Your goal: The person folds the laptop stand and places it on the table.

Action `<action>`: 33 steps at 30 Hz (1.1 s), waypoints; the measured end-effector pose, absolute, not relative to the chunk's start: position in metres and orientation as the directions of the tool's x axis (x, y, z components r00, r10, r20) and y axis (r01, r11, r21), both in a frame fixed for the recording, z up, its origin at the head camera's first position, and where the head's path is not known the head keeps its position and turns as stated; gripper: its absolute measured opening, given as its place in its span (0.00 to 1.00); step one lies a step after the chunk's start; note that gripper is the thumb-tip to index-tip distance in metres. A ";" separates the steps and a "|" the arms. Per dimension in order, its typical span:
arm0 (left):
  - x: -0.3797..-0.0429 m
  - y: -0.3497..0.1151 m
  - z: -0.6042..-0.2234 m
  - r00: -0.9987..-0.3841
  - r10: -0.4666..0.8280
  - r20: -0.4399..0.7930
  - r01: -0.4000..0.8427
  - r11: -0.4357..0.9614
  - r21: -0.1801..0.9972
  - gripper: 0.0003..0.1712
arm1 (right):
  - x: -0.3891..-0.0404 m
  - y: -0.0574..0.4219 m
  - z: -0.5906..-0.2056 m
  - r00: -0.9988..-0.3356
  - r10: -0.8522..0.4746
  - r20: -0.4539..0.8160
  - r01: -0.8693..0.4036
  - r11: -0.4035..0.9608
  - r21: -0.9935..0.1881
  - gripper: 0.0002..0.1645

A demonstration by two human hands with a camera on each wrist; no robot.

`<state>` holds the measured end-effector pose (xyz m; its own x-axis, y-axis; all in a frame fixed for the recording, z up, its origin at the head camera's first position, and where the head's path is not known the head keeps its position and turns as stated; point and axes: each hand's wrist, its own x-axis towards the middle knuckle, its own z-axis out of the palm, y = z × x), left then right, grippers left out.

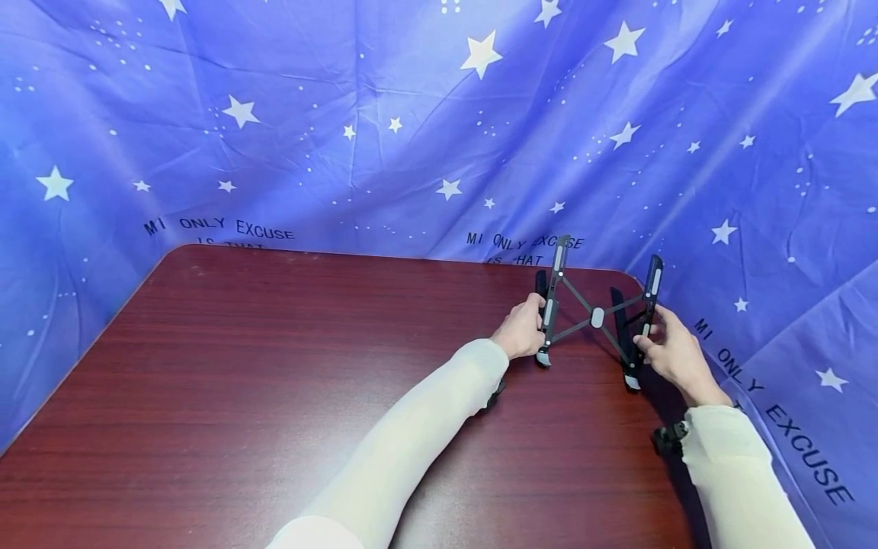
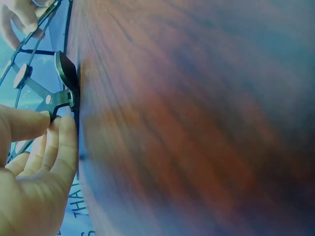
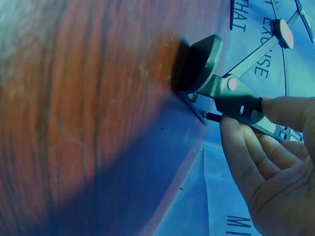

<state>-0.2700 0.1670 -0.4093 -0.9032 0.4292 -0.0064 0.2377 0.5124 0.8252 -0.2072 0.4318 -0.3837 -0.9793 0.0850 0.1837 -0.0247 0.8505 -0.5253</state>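
Observation:
A black folding laptop stand (image 1: 597, 318) with grey pads stands unfolded near the far right corner of the table, its crossed struts meeting at a pale round hub. My left hand (image 1: 521, 328) holds its left side arm, and my right hand (image 1: 675, 354) holds the right one. Seen from the left wrist, thumb and fingers of the left hand (image 2: 39, 182) pinch the arm just behind the stand's front hook (image 2: 66, 73). In the right wrist view the right hand (image 3: 275, 182) pinches the other arm (image 3: 241, 101), its hook end close to the tabletop.
The dark red wood-grain table (image 1: 274, 366) has rounded far corners. A blue curtain (image 1: 343, 114) with white stars and lettering hangs behind it and along the right side, close to my right hand.

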 end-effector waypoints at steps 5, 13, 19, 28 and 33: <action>-0.271 0.166 -0.412 -0.900 0.435 -0.002 0.245 0.511 0.824 0.33 | -0.207 0.429 -0.383 -0.981 0.086 0.172 -0.016 0.855 -0.518 0.42; -0.272 0.160 -0.414 -0.888 0.459 0.034 0.297 0.514 0.805 0.33 | -0.207 0.425 -0.382 -0.983 0.086 0.161 -0.008 0.861 -0.509 0.42; -0.272 0.153 -0.412 -0.882 0.471 0.008 0.277 0.505 0.817 0.32 | -0.208 0.419 -0.381 -0.982 0.083 0.170 -0.020 0.848 -0.530 0.41; -0.272 0.145 -0.410 -0.885 0.466 0.005 0.272 0.509 0.816 0.33 | -0.209 0.410 -0.381 -0.981 0.077 0.179 -0.029 0.849 -0.527 0.41; -0.272 0.141 -0.411 -0.883 0.469 0.005 0.273 0.505 0.819 0.32 | -0.210 0.407 -0.381 -0.979 0.066 0.191 -0.045 0.850 -0.525 0.40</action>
